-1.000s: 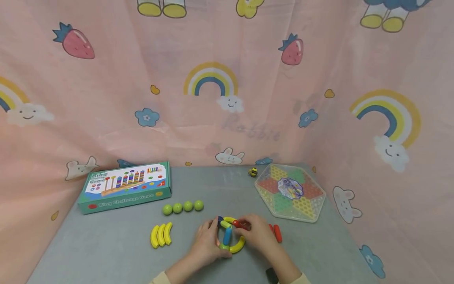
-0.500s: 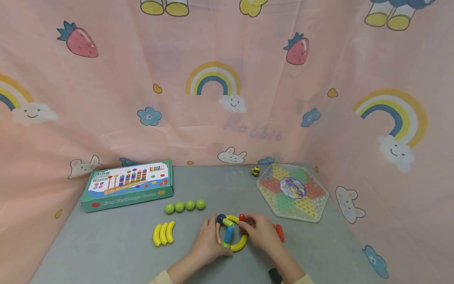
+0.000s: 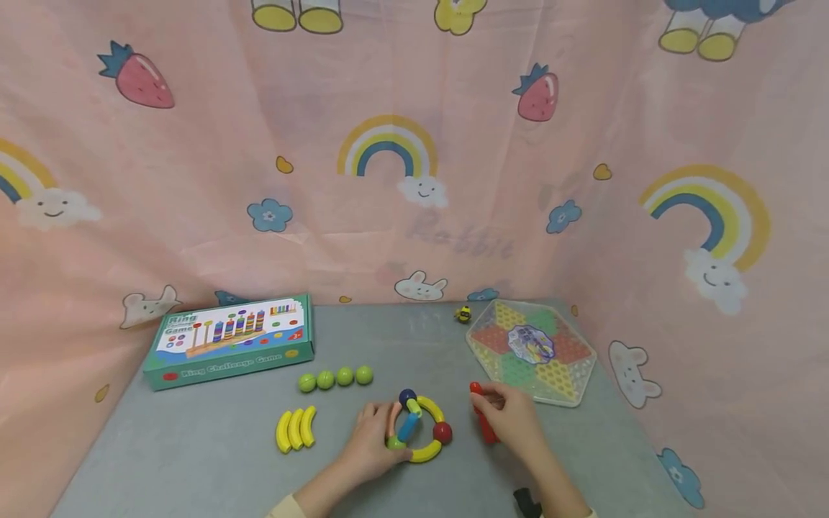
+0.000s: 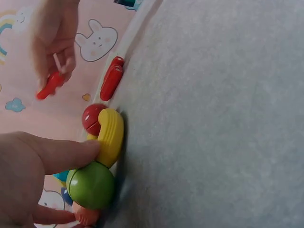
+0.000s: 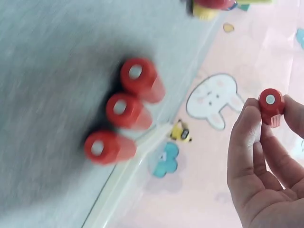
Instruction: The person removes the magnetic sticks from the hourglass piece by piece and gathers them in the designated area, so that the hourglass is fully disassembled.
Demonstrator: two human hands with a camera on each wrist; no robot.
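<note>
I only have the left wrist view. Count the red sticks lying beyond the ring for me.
Observer: The right wrist view shows three red sticks side by side on the table.
Operator: Good. Describe the end of the held one.
Observer: The held red stick, pinched in the right hand, has a pale round disc on one end.
Operator: Now report what lies left of the left hand.
Observer: Three curved yellow pieces, lined up on the table in the head view.

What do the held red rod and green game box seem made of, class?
Red rod: smooth, probably plastic, given its even colour; its silvery end disc looks metallic. Game box: likely smooth printed cardboard, given its flat panels and straight edges.
</note>
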